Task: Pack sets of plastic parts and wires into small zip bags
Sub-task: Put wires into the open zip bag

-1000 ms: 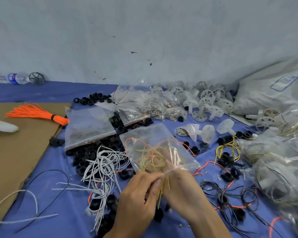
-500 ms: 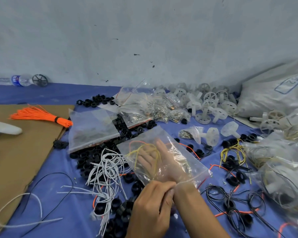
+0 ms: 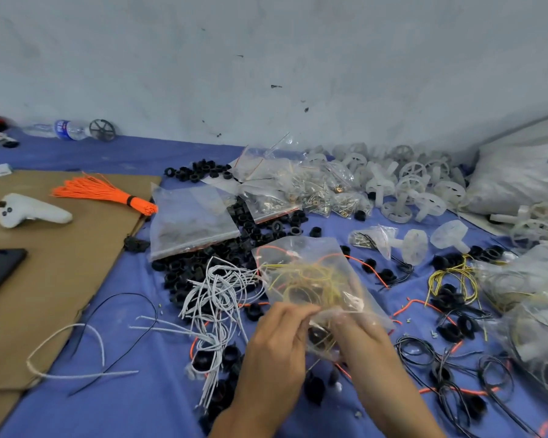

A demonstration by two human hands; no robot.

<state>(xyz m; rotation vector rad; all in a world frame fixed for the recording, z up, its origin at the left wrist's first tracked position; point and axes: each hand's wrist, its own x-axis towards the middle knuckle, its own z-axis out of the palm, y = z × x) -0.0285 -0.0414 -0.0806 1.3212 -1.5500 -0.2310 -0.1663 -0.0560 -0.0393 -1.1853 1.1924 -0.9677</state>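
Both hands pinched the near edge of a clear zip bag (image 3: 301, 257) at lower centre: left hand (image 3: 277, 343), right hand (image 3: 359, 338). Yellow wires (image 3: 310, 276) lay coiled inside it.

Glossy clear plastic zip bag (image 3: 310, 279); matt blue cloth (image 3: 140, 406); rough brown cardboard (image 3: 54, 279).

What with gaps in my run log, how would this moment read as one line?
left hand: pinches zip bag | right hand: holds bag's near end | contents: yellow wires, orange wire

both hands (image 3: 317, 339) pinch the zip bag (image 3: 310, 279) holding yellow wires (image 3: 307, 276)
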